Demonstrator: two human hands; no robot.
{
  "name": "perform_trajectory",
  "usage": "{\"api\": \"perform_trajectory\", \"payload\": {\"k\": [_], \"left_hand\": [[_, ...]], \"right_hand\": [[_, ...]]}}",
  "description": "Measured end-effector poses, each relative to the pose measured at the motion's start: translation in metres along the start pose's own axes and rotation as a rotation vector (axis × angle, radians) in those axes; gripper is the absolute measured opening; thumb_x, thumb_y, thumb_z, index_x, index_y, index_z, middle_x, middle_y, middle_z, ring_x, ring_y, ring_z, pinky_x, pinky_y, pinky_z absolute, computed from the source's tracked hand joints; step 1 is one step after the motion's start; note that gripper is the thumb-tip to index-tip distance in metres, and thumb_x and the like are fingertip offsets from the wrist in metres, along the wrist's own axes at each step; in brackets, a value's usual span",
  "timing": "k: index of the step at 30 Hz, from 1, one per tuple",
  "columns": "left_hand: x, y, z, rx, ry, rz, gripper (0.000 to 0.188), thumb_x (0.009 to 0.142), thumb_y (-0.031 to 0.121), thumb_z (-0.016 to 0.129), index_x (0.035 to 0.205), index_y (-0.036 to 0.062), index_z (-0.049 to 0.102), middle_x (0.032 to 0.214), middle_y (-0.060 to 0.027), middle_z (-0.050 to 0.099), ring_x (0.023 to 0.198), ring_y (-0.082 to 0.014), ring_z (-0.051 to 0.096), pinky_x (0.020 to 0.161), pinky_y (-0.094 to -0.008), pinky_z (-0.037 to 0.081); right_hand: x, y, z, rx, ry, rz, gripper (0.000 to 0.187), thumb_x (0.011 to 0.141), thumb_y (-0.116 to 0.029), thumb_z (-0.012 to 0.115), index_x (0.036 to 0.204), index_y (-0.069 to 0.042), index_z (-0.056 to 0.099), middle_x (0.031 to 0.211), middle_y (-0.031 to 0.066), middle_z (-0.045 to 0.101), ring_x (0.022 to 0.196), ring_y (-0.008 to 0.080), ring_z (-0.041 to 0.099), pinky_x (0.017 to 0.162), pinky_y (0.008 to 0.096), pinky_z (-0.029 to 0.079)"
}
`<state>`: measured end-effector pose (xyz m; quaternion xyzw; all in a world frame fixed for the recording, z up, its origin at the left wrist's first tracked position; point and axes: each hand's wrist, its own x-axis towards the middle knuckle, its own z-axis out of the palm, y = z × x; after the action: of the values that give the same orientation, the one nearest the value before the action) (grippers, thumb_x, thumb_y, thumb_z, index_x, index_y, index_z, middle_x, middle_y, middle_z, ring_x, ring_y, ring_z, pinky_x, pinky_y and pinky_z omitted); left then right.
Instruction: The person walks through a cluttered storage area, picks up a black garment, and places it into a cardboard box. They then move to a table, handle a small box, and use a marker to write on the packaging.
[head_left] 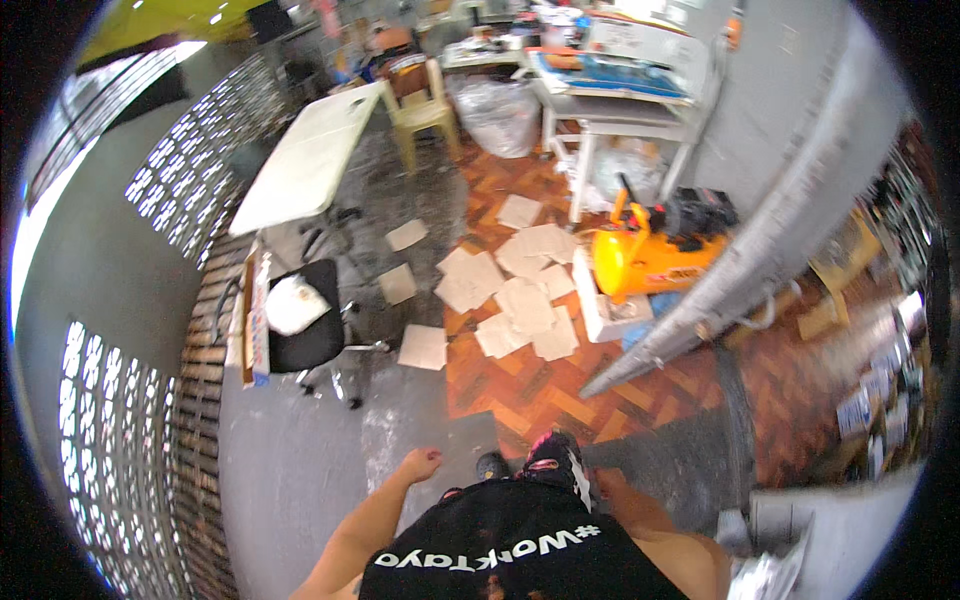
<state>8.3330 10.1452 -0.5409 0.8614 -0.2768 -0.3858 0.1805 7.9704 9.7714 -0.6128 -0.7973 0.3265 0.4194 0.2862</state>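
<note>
The right fingers (604,484) are blurred; a grey panel (775,215) partly hides the yellow compressor (655,263).

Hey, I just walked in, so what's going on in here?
A person is on their feet, left hand curled with nothing visible in it. The right hand is blurred, so its grip is unclear. Ahead, pale sheets lie scattered across the floor, left of an orange compressor.

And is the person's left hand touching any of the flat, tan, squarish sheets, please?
No, the left hand hangs apart from the flat, tan, squarish sheets on the floor.
</note>
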Motion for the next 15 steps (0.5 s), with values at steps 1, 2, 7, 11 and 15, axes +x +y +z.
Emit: {"api": "perform_trajectory", "payload": {"k": [1,2,7,11,15], "left_hand": [[0.001,-0.022,-0.005,0.06,-0.029,-0.008,0.042,0.084,0.035,0.058,0.116,0.0099,0.066,0.112,-0.0172,0.068,0.108,-0.0334,0.063,0.093,-0.0428,0.049],[-0.031,-0.091,0.0,0.112,-0.02,-0.061,0.041,0.083,0.035,0.058,0.113,0.0099,0.068,0.112,-0.0168,0.067,0.107,-0.0332,0.063,0.093,-0.0429,0.049],[-0.127,-0.246,-0.037,0.575,-0.579,-0.262,0.031,0.087,0.031,0.052,0.095,0.0075,0.071,0.102,-0.0167,0.069,0.094,-0.0335,0.066,0.081,-0.0463,0.051],[-0.109,-0.239,-0.058,0.65,-0.615,-0.151,0.032,0.087,0.032,0.052,0.086,0.0063,0.071,0.094,-0.019,0.069,0.09,-0.0369,0.066,0.08,-0.0468,0.051],[-0.049,-0.2,-0.075,0.376,-0.208,-0.225,0.036,0.089,0.036,0.052,0.099,0.0059,0.07,0.106,-0.0196,0.068,0.098,-0.0366,0.064,0.085,-0.0458,0.05]], "right_hand": [[0.009,-0.004,-0.009,0.017,0.019,0.01,0.021,0.089,-0.025,0.062,0.097,-0.006,0.066,0.092,0.011,0.068,0.081,0.0229,0.065,0.07,0.0412,0.052],[0.029,-0.031,-0.014,-0.004,0.01,-0.067,0.022,0.089,-0.026,0.062,0.097,-0.006,0.067,0.092,0.0114,0.068,0.081,0.0234,0.065,0.071,0.0411,0.052],[0.12,-0.119,-0.088,0.067,0.082,-0.239,0.026,0.088,-0.029,0.064,0.095,-0.005,0.068,0.089,0.0135,0.069,0.082,0.0259,0.066,0.073,0.0407,0.052],[0.139,-0.244,-0.218,0.892,0.218,-0.246,0.029,0.087,-0.032,0.065,0.094,-0.004,0.068,0.087,0.0152,0.07,0.083,0.0278,0.067,0.075,0.0404,0.052],[0.119,-0.326,-0.251,0.466,0.319,-0.509,0.035,0.089,-0.035,0.066,0.094,-0.001,0.066,0.089,0.015,0.07,0.082,0.0247,0.066,0.076,0.0385,0.051]]}}
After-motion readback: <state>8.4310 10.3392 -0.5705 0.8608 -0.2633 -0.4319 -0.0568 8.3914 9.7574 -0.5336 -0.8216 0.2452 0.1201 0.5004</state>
